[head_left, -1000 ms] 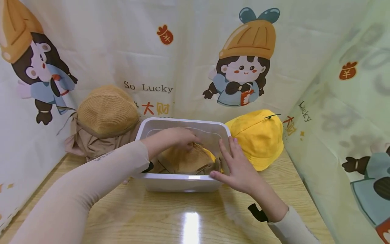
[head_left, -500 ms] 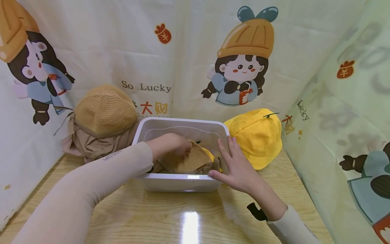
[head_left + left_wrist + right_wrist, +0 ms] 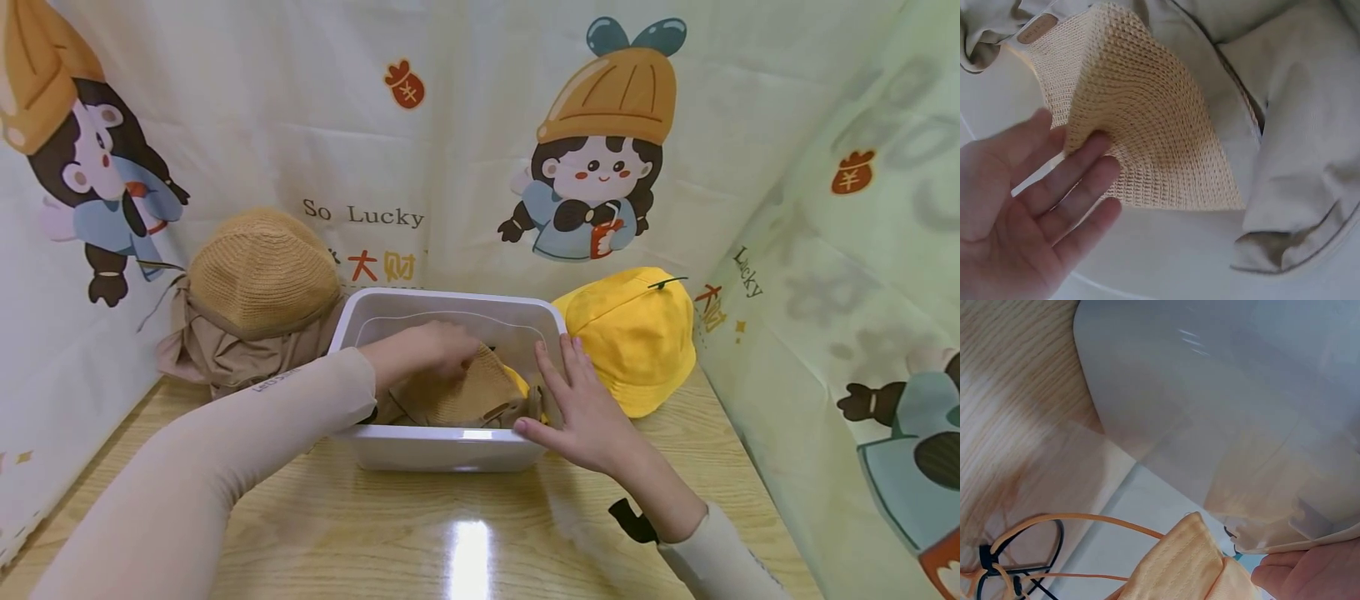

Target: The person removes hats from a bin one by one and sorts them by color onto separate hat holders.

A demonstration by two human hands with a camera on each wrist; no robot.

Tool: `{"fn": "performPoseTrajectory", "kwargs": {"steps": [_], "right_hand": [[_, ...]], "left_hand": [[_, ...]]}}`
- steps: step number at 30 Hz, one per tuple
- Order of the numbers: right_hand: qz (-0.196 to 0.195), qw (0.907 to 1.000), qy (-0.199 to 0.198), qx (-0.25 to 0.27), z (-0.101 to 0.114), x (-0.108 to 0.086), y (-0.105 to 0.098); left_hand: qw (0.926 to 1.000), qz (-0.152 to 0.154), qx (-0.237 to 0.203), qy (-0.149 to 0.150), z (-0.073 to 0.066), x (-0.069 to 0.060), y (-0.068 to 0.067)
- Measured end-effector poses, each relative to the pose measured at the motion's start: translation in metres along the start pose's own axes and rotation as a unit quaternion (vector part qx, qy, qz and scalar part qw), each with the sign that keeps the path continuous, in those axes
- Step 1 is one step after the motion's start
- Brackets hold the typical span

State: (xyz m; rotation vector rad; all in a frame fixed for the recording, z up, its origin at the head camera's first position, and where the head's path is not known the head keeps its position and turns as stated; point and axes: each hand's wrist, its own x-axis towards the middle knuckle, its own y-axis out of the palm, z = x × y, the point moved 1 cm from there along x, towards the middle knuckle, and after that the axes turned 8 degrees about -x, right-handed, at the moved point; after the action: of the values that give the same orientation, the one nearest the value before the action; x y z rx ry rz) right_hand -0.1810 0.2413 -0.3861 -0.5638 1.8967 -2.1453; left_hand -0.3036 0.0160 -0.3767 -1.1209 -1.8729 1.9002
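My left hand (image 3: 442,346) reaches down into a white plastic bin (image 3: 450,452). In the left wrist view its fingers are loosely extended, their tips touching the tan knitted crown of a sun hat (image 3: 1147,131). That hat has beige cloth and a small brown label, and it lies inside the bin. Part of a yellow hat (image 3: 516,381) shows behind it, mostly covered. My right hand (image 3: 585,417) rests on the bin's right front corner, fingers straight along the rim. The right wrist view shows only a small part of this hand beside the bin's rim.
A tan knitted hat with beige cloth (image 3: 262,275) stands left of the bin. To the right sits a yellow bucket hat (image 3: 633,346), whose cord and black toggle (image 3: 988,559) lie on the wooden table (image 3: 360,533). Printed cloth encloses the back and sides.
Inside the bin, my left hand has drawn back slightly to the left and shifted a little over the knitted hat. My right hand stays on the rim.
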Motion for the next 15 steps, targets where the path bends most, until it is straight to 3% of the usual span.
{"fn": "performPoseTrajectory", "kwargs": {"steps": [3,6,15], "right_hand": [[0.000,1.0000,0.004,0.003,-0.001,0.000,-0.001],[0.002,1.0000,0.006,0.006,-0.001,0.000,-0.001],[0.001,1.0000,0.006,0.007,0.000,0.000,0.000]], "left_hand": [[0.9983,-0.055,-0.018,0.005,-0.002,-0.002,-0.006],[0.9956,-0.081,-0.045,0.005,-0.001,-0.004,-0.011],[0.9921,-0.049,-0.101,-0.057,0.002,-0.008,-0.018]]}}
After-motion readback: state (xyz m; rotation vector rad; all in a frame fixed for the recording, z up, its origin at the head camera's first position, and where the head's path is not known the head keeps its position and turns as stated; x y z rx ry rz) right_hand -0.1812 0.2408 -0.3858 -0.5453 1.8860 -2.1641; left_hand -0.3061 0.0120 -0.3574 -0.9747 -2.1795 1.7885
